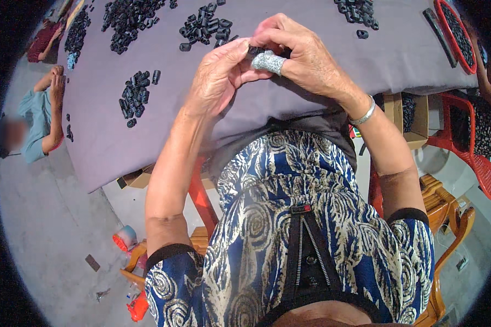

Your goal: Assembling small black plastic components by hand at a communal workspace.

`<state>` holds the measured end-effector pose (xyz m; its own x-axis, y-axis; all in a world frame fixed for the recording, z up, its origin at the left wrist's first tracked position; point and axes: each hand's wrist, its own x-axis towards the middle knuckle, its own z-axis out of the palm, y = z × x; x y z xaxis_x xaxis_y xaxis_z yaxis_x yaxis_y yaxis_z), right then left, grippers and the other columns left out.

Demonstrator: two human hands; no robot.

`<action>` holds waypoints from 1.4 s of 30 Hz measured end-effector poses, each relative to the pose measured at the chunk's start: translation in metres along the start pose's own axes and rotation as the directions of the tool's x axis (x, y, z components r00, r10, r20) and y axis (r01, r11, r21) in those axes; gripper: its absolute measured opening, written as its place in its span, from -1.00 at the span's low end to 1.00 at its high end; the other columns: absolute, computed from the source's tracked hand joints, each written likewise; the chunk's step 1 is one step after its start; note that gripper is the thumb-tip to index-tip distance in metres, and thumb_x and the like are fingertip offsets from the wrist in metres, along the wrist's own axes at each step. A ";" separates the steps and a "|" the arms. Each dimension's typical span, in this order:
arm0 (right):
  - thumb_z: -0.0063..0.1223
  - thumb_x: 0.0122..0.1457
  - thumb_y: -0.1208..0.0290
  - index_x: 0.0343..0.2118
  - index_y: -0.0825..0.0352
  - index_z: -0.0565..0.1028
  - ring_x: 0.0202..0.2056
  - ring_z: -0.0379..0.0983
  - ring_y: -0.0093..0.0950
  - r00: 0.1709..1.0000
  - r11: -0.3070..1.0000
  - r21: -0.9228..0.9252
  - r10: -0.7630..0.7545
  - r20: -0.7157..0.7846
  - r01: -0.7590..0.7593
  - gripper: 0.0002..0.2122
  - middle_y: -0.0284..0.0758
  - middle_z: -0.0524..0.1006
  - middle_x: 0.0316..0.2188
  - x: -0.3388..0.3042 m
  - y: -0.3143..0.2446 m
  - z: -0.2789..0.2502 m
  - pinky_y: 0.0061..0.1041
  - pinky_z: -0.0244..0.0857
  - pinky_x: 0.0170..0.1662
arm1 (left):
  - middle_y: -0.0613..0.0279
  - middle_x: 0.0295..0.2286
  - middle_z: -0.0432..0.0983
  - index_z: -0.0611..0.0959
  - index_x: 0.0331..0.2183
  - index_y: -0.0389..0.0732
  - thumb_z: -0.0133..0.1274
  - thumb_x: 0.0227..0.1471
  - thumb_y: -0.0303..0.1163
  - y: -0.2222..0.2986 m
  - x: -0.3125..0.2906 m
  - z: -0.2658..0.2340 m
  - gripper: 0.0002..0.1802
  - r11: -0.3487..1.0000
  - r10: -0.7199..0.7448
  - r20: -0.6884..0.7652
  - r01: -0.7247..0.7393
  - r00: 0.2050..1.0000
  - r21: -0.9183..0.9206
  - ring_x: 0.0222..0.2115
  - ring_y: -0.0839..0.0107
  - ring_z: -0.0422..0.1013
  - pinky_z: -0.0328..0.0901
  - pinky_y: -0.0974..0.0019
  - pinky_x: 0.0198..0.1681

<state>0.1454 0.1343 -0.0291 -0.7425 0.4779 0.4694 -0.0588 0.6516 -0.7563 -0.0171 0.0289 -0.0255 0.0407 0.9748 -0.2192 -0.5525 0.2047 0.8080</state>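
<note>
Above the near part of a cloth-covered table (273, 111), my two hands meet around a small black ribbed plastic part (255, 50). My left hand (221, 72) pinches it between thumb and fingers. From the other side, my right hand (305, 57) closes on the same part, its thumb wrapped in a grey knitted finger cover (268, 62). Fingers hide much of the part, so its full shape does not show. Left of my left hand lies a small pile of black cylindrical parts (135, 95). Just beyond my hands is another pile of such parts (204, 26).
Larger black heaps (128, 22) lie far left, with another pile (357, 11) far right. A red-rimmed tray (473, 65) and a black bar (439, 38) sit at the right edge. Below are a cardboard box (418, 122) and red chair (477, 158). A co-worker (38, 120) works at left.
</note>
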 end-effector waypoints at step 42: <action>0.12 -0.09 0.52 -0.30 0.33 0.47 -0.28 0.38 -0.29 0.963 0.940 -0.316 -0.195 -0.187 0.129 -0.77 -0.29 0.43 -0.39 0.003 -0.010 0.027 -0.38 0.35 -0.21 | 0.33 -0.37 0.44 0.51 -0.23 -0.28 -0.12 0.18 -0.38 0.000 0.000 0.017 -0.80 0.999 0.040 -0.135 -0.044 0.990 -0.028 -0.38 0.58 0.40 0.39 0.45 -0.28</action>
<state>0.1260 0.1130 -0.0326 -0.5787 0.4434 0.6844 0.0602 0.8602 -0.5064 -0.0032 0.0299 -0.0166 -0.0937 0.9615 -0.2584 -0.5770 0.1591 0.8011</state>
